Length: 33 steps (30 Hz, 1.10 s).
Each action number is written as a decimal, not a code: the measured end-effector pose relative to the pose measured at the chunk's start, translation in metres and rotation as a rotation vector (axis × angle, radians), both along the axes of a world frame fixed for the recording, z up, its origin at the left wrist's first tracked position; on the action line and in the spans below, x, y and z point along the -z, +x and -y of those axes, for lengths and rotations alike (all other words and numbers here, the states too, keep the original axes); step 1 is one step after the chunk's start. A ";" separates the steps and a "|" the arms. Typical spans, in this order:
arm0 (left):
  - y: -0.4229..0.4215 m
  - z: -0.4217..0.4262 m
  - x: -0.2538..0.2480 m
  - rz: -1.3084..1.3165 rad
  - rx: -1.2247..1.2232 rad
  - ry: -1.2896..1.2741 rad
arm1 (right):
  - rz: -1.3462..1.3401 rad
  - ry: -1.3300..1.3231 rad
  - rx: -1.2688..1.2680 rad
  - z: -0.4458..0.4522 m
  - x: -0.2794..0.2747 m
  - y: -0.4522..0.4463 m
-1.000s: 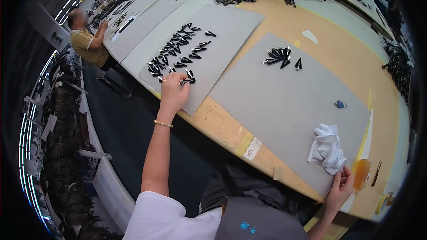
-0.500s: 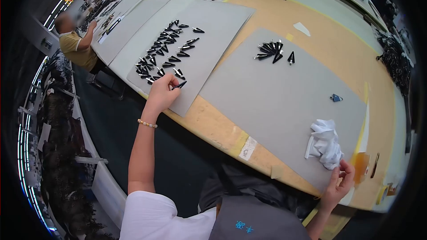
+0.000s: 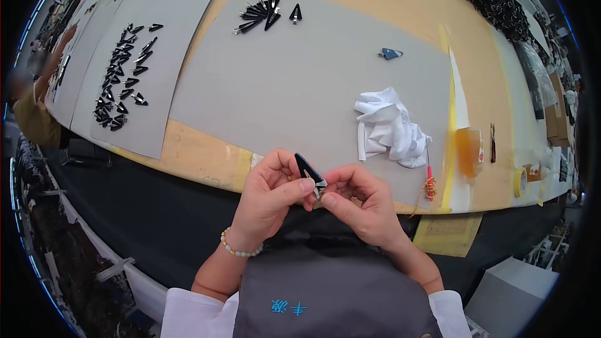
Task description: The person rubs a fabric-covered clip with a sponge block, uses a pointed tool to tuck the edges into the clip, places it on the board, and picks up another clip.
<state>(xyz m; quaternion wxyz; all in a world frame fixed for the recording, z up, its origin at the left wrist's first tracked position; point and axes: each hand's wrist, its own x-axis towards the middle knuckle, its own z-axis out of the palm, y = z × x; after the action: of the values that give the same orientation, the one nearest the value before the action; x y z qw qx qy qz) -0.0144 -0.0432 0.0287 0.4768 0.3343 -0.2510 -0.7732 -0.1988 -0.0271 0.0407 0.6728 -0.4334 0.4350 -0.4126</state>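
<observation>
In front of my apron, my left hand (image 3: 266,197) and my right hand (image 3: 366,206) both pinch one black triangular leather tab (image 3: 305,168) with a metal fitting. Its pointed end faces up and away, and the fitting sits between my fingertips. Beyond my hands, a fan of similar black tabs (image 3: 253,15) lies on the grey board (image 3: 275,94), with a single tab (image 3: 296,14) beside it. A blue tab (image 3: 392,54) rests farther right. Many more black tabs (image 3: 114,75) lie on the left board (image 3: 166,44).
A crumpled white cloth (image 3: 391,128) lies on the right of the board. Near it are a red-handled pointed tool (image 3: 430,184), an orange-filled container (image 3: 466,153) and a yellow tape roll (image 3: 520,182). Dark hardware (image 3: 491,3) is heaped at the back right. Another person (image 3: 37,112) works at far left.
My left hand has come back from the left board with a black tab. My right hand has left the white cloth's side and joined it on the tab. The view has swung right.
</observation>
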 end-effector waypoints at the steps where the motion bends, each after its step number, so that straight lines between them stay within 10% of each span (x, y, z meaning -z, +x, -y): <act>1: -0.002 -0.001 0.001 -0.017 0.002 0.012 | 0.015 0.019 -0.026 -0.001 0.001 -0.002; 13: -0.008 -0.010 -0.001 0.200 0.003 -0.266 | -0.446 -0.313 0.056 -0.011 -0.003 -0.005; 33: 0.000 -0.013 0.007 0.074 0.004 -0.323 | -0.492 -0.406 0.100 -0.016 -0.007 -0.006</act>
<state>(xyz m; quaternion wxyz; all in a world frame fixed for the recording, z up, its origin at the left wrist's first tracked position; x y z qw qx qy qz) -0.0139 -0.0305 0.0215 0.5132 0.2808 -0.3902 -0.7110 -0.2045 -0.0111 0.0475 0.4261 -0.6236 0.5143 -0.4063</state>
